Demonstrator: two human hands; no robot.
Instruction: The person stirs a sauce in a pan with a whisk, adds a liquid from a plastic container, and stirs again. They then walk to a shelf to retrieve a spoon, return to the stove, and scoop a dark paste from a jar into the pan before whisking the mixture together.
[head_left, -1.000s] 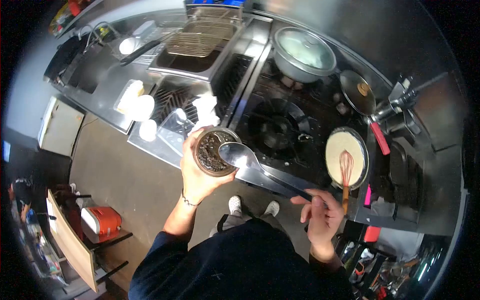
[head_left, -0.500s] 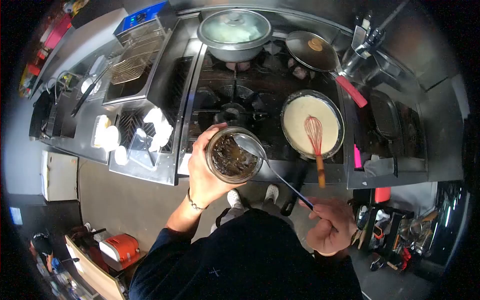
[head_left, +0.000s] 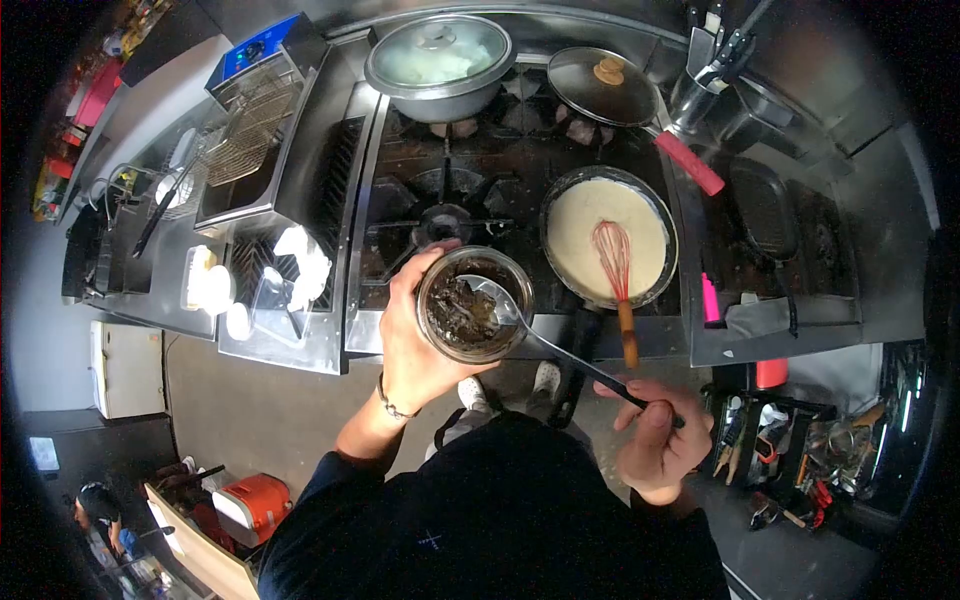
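Observation:
A glass jar with dark, wet, chunky contents is gripped by my left hand, its mouth facing up toward me. My right hand is closed around the dark handle of a metal spoon. The bowl of this spoon dips inside the jar, touching the dark contents. Just right of the jar, a pan of creamy pale sauce sits on the stove. A whisk with red wires and a wooden handle rests in that pan.
At the back of the stove stand a large lidded pot and a glass-lidded pan with a pink handle cover. A fryer is on the left. Right are a grill pan and a utensil holder. Another person is at lower left.
The spoon has gone deeper into the jar, its bowl now lower against the contents. My right hand has shifted slightly up, its grip on the handle turned. The view has moved a little.

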